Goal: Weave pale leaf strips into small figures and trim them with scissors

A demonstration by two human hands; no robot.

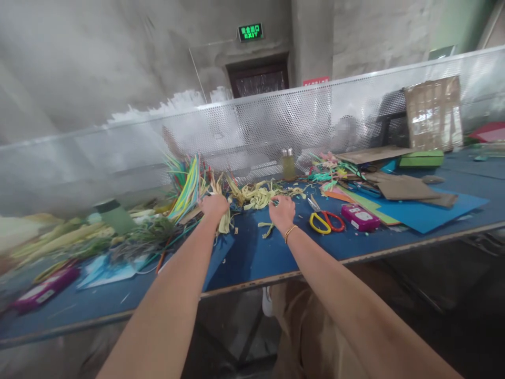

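Observation:
My left hand [214, 205] is closed around a bunch of pale dried strips [224, 223], which stick out above and below the fingers. My right hand [282, 211], with a bracelet [290, 233] at the wrist, has its fingers curled together. A small dark bit shows at its fingertips, too small to name. Just beyond both hands lies a loose heap of yellowish-green strips [258, 195]. A short scrap of the same strip [267, 229] rests on the blue table beside my right hand. Scissors [326, 222] with yellow and red handles lie to the right.
Colourful pipe-cleaner-like stems [188, 189] stand at the left. A purple box [360, 217], blue sheets [426, 218] and cardboard [408, 187] lie right. A glass jar [288, 164] stands behind, before a perforated metal screen [252, 126]. At far left are a green cup [115, 216] and purple packet [47, 288].

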